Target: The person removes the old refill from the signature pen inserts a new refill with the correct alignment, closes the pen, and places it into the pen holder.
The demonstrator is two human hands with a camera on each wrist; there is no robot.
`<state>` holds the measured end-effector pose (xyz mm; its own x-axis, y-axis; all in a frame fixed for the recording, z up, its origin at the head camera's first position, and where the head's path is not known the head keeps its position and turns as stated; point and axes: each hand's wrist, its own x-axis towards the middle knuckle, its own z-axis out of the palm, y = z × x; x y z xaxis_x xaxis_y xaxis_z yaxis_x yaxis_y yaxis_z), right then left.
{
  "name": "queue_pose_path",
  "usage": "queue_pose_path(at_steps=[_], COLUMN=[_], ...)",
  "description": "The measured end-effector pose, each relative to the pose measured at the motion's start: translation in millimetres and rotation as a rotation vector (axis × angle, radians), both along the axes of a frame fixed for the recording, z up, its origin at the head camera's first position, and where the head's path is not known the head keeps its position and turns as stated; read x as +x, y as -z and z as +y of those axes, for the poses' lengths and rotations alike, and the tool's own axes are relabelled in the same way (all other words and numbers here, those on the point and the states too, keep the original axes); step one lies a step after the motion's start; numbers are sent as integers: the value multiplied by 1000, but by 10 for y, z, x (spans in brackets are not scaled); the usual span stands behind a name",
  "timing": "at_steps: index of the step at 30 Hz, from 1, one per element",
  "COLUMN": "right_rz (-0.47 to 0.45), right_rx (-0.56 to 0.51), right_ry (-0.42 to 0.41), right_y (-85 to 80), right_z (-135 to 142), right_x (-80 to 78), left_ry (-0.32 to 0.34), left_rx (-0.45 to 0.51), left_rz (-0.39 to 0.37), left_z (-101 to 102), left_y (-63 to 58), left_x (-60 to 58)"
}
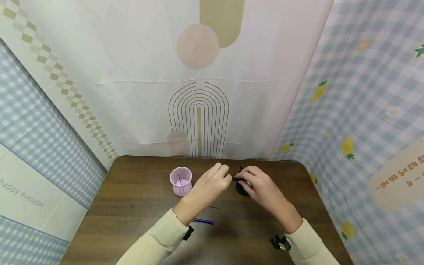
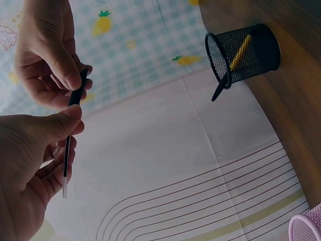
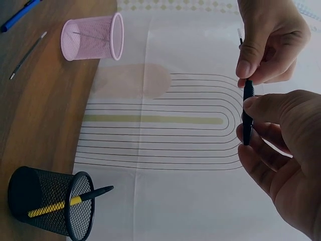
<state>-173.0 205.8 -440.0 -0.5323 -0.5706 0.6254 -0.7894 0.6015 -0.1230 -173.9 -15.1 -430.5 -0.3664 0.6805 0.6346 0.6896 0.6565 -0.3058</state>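
Observation:
My left hand point(image 1: 211, 183) pinches a thin pen refill point(image 2: 66, 158), black with a clear end, between thumb and fingers. Opposite it, my right hand point(image 1: 264, 187) grips a black pen barrel point(image 3: 248, 120) with thumb and fingertips. Refill and barrel lie in one line, and the fingertips of both hands are close together where they meet. That joint is partly covered by the left thumb. Both hands are raised above the far part of the table, beside a black mesh pen cup point(image 3: 52, 193) that holds a yellow and black pen point(image 3: 75, 200).
A pink mesh cup point(image 1: 180, 180) with a thin refill inside stands left of my hands. Nearer to me, a blue pen point(image 1: 203, 221) and a loose refill point(image 3: 29, 54) lie on the brown table point(image 1: 132, 206). Patterned cloth hangs behind and at both sides.

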Motion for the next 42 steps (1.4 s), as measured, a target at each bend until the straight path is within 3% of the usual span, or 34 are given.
queue_pose_path(at_steps=[15, 21, 29, 36, 42], right_rz=[2, -9, 2, -22, -49], right_rx=[-18, -23, -39, -31, -15], right_ry=[-4, 1, 8, 26, 42], right_y=[31, 24, 2, -40, -58], right_z=[18, 24, 68, 136, 187], right_x=[-17, -28, -48, -45, -40], left_ry=[31, 33, 110, 159, 189], left_rx=[30, 49, 204, 379, 470], left_rz=[-33, -94, -282, -368, -393], left_z=[11, 4, -115, -219, -287], left_y=[22, 31, 23, 83, 133], left_x=[-18, -26, -64, -110, -120])
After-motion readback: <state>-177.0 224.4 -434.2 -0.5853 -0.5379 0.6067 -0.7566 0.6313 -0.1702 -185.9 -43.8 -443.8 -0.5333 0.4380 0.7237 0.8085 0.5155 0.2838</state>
